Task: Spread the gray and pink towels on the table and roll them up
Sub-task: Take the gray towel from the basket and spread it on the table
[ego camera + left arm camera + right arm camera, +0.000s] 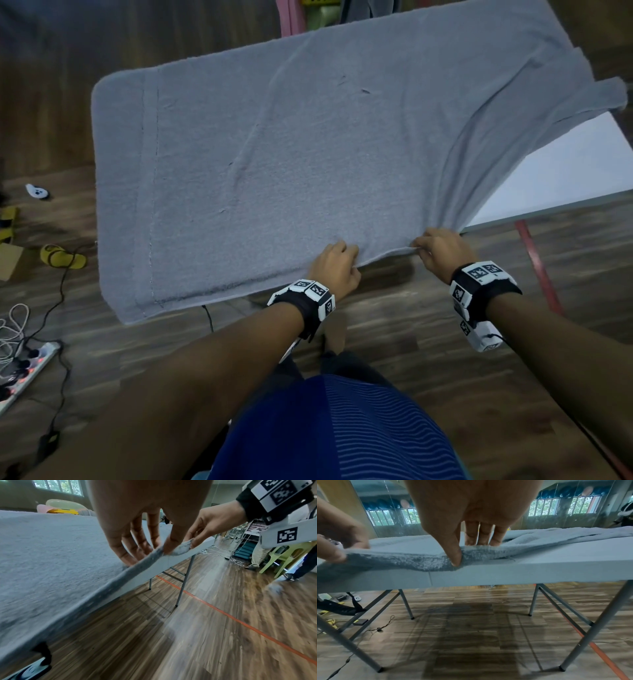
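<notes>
The gray towel point(291, 164) lies spread over most of the white table point(565, 171), its right part bunched into folds toward the far right corner. My left hand point(337, 265) pinches the towel's near edge point(145, 561) at the table's front, thumb under and fingers on top. A short way to the right, my right hand point(436, 251) pinches the same near edge point(436, 561), thumb in front and fingers on the cloth. The pink towel point(287, 17) shows only as a strip beyond the table's far side.
Bare table top shows at the right. On the wooden floor to the left lie a power strip point(24, 370) with cables, a yellow sandal point(63, 257) and a cardboard piece. Red tape point(537, 267) runs along the floor at right. Green chairs point(283, 555) and people's legs stand farther off.
</notes>
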{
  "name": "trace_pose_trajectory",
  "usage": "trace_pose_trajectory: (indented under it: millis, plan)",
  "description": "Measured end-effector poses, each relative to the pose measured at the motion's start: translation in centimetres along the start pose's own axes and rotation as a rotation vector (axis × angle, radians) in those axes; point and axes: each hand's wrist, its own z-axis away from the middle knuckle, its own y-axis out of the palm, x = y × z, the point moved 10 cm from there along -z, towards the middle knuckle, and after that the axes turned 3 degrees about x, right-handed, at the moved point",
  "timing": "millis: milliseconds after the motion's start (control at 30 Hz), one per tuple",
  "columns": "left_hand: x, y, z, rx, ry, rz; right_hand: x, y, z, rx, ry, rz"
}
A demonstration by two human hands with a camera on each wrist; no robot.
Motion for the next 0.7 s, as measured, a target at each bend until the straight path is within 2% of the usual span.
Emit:
trace_pose_trajectory:
  millis: [200,333,400,500,600,700]
  plan:
    - [-2.2,1.4,-2.2,0.149,-0.010,-0.154,0.1,-1.1,-0.2,-0.033,-0.145,-0.061]
    - [-3.0,0.4,-2.1,0.079,0.018,-0.099,-1.9,-3.0,-0.3,-0.062,-0.026,0.022]
    - [-3.8,0.4,-2.0,0.056,0.056,-0.092,-1.3,-3.0,-0.3,-0.041,-0.046,-0.010]
    - [-4.2,0.6,-3.0,0.075,0.030,-0.131,0.3,-2.2,-0.5,0.021,-0.099,-0.089]
    - [-4.3,0.2,-4.0,0.070,-0.011,-0.138,-0.1,-2.2,-0.6,0.010,-0.066,-0.095]
    - [-4.9,-0.4,-4.0,0.023,0.040,-0.089,-1.4,-2.3,-0.8,0.024,-0.013,-0.055]
